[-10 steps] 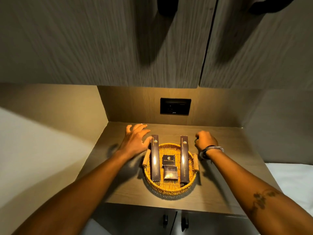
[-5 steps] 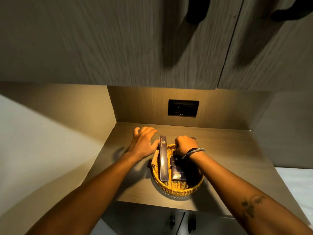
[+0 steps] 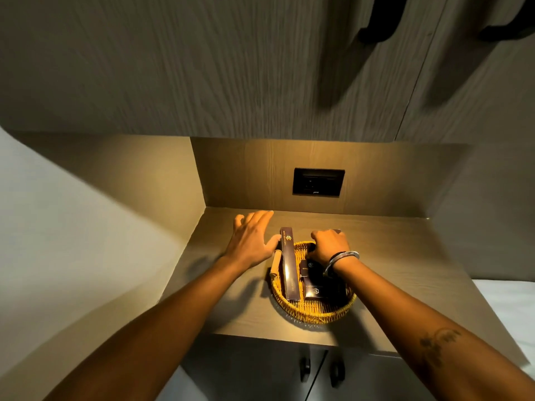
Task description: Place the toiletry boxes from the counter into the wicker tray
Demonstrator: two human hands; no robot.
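Observation:
A round wicker tray (image 3: 312,311) sits on the wooden counter (image 3: 405,270). A long dark toiletry box (image 3: 289,267) lies along its left side, and two small dark boxes (image 3: 315,290) lie in the middle. My left hand (image 3: 252,241) rests open on the counter left of the tray, thumb against the long box. My right hand (image 3: 330,246) is curled over the tray's far rim, closed on a second long box whose end (image 3: 335,230) shows past the knuckles. My forearm hides the remainder of that box.
A black wall socket (image 3: 318,182) is set in the back panel. Upper cabinet doors with black handles (image 3: 379,24) hang low overhead. Lower cabinet doors with handles (image 3: 304,369) are under the counter. White bedding (image 3: 515,308) lies at the right, and a side panel closes the left.
My right hand moved left from beside the tray onto its far rim and the right long box. My left hand stayed beside the tray. The view tilted slightly.

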